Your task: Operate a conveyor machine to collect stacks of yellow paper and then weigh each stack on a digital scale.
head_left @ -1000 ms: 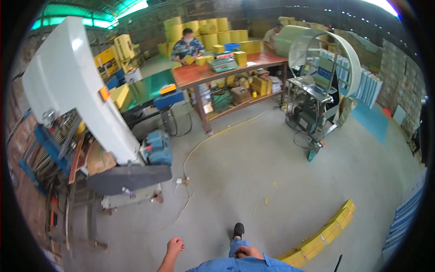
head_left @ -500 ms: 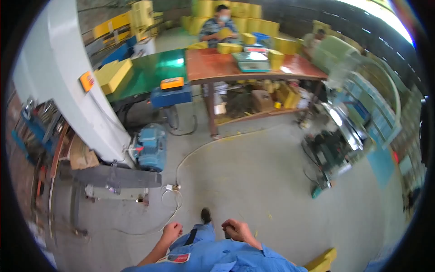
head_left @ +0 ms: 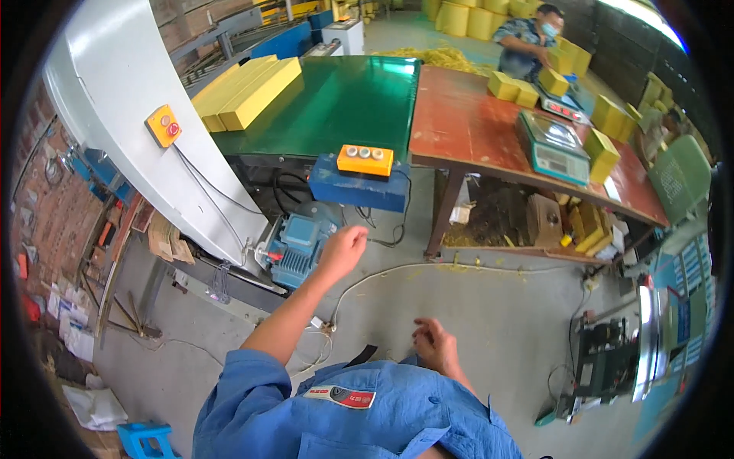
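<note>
My left hand (head_left: 344,251) is stretched forward over the blue motor (head_left: 302,249), its fingers curled together and nothing visible in them. Beyond it, an orange control box with several round buttons (head_left: 365,161) sits on a blue housing (head_left: 358,187) at the front of a green conveyor belt (head_left: 344,107); the hand is apart from both. My right hand (head_left: 436,348) hangs near my waist with loosely bent fingers, some gaps between them, holding nothing that I can see. Long yellow blocks (head_left: 256,96) lie side by side on the belt's left part.
To the left rises a white machine column (head_left: 145,115) with an orange stop-button box (head_left: 164,126). A red-brown table (head_left: 466,115) carries scales (head_left: 554,145) and yellow blocks; a masked co-worker (head_left: 527,46) stands behind it. A cable (head_left: 382,275) crosses the floor. Dark machinery (head_left: 604,356) stands at right.
I am closer to the belt and turned left, so the table now lies farther right. My left hand has risen forward from my waist; my right hand stays low.
</note>
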{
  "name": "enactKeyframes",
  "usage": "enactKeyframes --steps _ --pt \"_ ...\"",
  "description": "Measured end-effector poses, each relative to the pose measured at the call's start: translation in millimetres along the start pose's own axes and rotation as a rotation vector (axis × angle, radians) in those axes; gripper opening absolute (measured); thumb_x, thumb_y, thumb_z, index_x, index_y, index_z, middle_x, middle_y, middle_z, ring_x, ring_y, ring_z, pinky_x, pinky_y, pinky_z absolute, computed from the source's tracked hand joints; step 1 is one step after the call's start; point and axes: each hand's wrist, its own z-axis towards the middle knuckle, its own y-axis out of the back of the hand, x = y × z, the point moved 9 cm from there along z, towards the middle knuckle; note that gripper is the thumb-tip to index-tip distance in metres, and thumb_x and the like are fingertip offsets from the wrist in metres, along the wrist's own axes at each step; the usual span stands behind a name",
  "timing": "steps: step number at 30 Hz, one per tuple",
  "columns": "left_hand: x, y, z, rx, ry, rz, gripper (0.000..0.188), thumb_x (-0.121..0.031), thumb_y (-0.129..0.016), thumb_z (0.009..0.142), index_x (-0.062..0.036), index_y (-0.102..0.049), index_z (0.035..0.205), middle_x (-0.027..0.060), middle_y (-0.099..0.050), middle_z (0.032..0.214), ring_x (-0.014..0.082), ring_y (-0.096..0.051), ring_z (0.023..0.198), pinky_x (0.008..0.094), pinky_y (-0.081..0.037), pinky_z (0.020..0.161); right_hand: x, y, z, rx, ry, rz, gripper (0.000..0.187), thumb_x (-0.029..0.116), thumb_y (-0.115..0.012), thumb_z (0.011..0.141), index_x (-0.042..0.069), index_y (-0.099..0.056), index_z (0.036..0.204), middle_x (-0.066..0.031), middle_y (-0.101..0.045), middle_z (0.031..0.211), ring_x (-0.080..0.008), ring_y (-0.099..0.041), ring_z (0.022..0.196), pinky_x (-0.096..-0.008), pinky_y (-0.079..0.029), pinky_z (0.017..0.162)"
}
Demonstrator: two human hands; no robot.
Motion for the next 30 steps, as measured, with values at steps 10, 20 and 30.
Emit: enactKeyframes --steps 10,20,30 --pt "38.0 -35.9 176.7 -0.189 0.192 0.576 0.048 -0.013 -0.063 0.087 -0.0129 -0.053 0.134 0.0151 -0.067 0.09 0.0338 -0.067 0.084 0.0462 -0.054 0.07 146.9 20.5 341.6 0.07 0.828 -0.44 0.057 -0.002 -0.057 0.077 0.011 -0.054 0.133 -0.0165 -0.058 0.12 -0.0349 -0.058 0.105 -0.0456 -0.049 0.086" --pt "20.9 -57.2 185.1 -0.262 0.239 0.783 0.034 -0.008 -0.064 0.079 -0.0087 -0.058 0.112 0.0097 -0.064 0.08 0.0293 -0.066 0.073 0.041 -0.052 0.06 156.1 -31.2 433.7 0.386 1.108 -0.393 0.042 0.003 -0.063 0.076 0.01 -0.063 0.117 -0.0135 -0.058 0.123 -0.0354 -0.054 0.117 -0.0468 -0.046 0.092" --pt "18.6 -57.0 189.3 -0.25 0.293 0.808 0.031 -0.013 -0.065 0.078 -0.007 -0.058 0.108 0.0072 -0.063 0.069 0.0272 -0.064 0.059 0.04 -0.051 0.052 175.3 -41.2 435.8 0.408 1.245 -0.465 0.022 0.008 -0.063 0.076 0.007 -0.065 0.098 -0.0112 -0.057 0.127 -0.0331 -0.052 0.124 -0.0476 -0.043 0.095"
